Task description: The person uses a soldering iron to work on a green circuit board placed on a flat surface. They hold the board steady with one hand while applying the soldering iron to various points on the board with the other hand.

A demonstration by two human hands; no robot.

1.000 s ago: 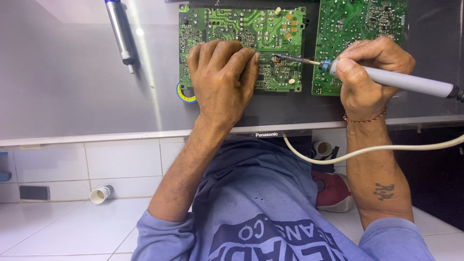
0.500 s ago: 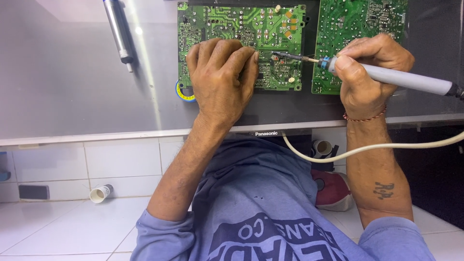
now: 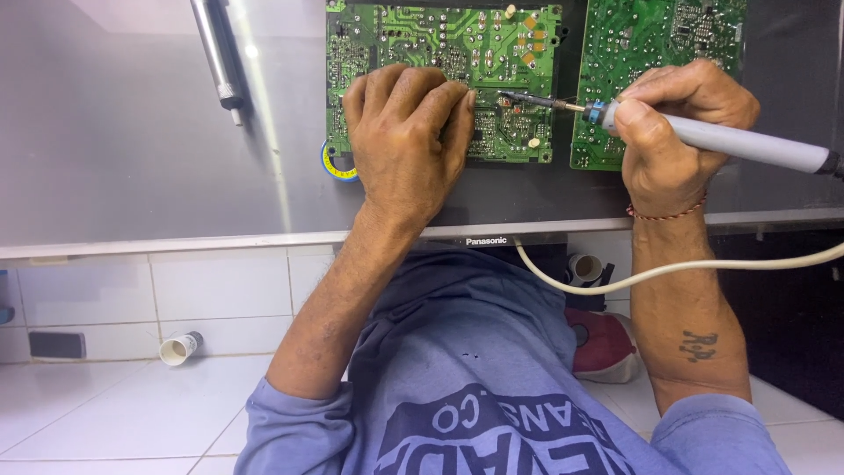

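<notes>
Left hand [image 3: 406, 141] lies flat, pinning green circuit board [image 3: 444, 53] top centre. Right hand [image 3: 677, 132] fist-grips soldering iron [image 3: 703, 132], tip on a joint mid-board. Brace wrist, dwell briefly.

Bright, sharp; glare streak on panel [image 3: 132, 132]

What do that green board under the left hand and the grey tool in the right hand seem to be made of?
The green board looks like rigid laminate with a glossy green coating, dotted with shiny metal solder points. The grey tool, in the right hand, seems to have a matte plastic handle and a thin, dark metal tip; its exact plastic can't be told. The left hand rests flat on the board.
</notes>
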